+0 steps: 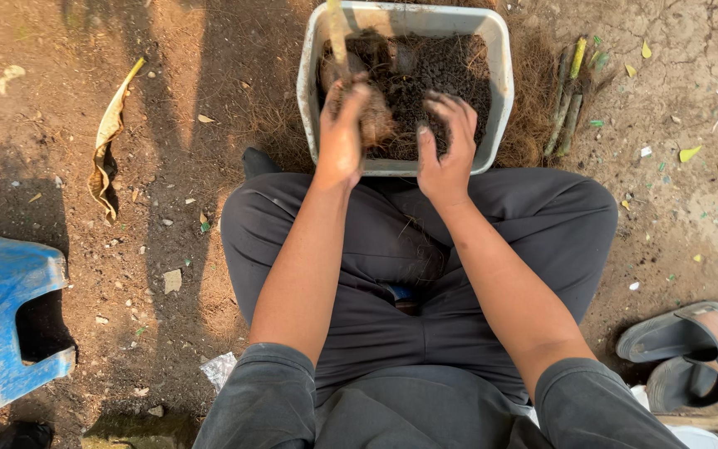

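Left hand (342, 133) is closed round a pale stalk (336, 33), gripping it low down where it meets a brownish, fibre-wrapped root clump (373, 123). The stalk runs up and out of the top of the picture. Right hand (446, 141) is open, fingers (450, 108) loosely curled and dirty with dark soil (438, 71), hovering over the soil just beside the clump; I can't tell if the fingertips actually touch it.

Both hands are over a grey rectangular plastic tub (496, 91) sitting on the ground against the person's crossed legs in dark trousers (392, 249). The soil fills most of the tub and is heaped higher on the right side.

My read on doing this well:
1. I'd keep the left grip low on the stalk and firm but not crushing. It looks slender, and bending it sideways could snap it.
2. I'd hold the clump upright in the left part of the tub, clear of the wall.
3. I'd work the soil with the free right hand in small handfuls around the clump, keeping them inside the rim.

Outward from the tub: brown fibre (533, 125) lies scattered around it, with a bundle of green-yellow stems (567, 100) on the dirt to its right. There's a dried curled leaf (108, 141) well off to the left, a blue plastic stool (2, 316) at the left edge, and 2 dark sandals (679, 349) at lower right.
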### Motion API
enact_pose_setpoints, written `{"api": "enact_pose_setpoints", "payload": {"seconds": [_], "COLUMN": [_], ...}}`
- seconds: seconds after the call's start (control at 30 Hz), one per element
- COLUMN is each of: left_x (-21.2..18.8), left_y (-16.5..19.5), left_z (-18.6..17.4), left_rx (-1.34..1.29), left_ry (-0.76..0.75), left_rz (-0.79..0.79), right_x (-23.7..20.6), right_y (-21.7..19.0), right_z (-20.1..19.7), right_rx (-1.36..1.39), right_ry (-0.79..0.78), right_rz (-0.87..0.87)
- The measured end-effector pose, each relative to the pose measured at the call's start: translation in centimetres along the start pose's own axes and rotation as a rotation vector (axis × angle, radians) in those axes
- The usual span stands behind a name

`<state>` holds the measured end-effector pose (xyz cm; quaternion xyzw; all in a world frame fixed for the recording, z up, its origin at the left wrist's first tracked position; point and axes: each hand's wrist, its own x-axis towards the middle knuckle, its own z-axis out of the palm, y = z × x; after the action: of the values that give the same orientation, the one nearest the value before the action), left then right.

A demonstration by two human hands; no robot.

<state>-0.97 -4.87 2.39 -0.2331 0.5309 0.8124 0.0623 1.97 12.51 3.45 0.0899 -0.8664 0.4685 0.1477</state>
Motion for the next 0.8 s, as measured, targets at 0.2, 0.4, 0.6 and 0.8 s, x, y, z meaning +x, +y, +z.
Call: {"api": "enact_pose_setpoints", "payload": {"seconds": [0.2,0.4,0.6,0.8], "left_x": [2.1,1.8,2.0,2.6], "left_y": [-1.5,-1.4,-0.1,-0.3], "left_z": [-1.4,-2.7,-3.7,-3.3], "left_rx": [-0.244,-0.364,-0.498,-0.104], "left_ry": [0.155,0.063,0.19,0.302], "left_rz": [-0.077,-0.024,0.054,0.061], "right_x": [1.0,2.2,3.9,4.8], "right_y": [1.1,2.1,2.6,1.1], "right_z": [-0.5,0.9,4.3,8.6], "right_rx": [0.105,-0.079,-0.292,-0.802], "right_ry": [-0.025,-0.233,-0.553,-0.792], "right_rz": [0.227,0.096,-0.097,-0.119]}}
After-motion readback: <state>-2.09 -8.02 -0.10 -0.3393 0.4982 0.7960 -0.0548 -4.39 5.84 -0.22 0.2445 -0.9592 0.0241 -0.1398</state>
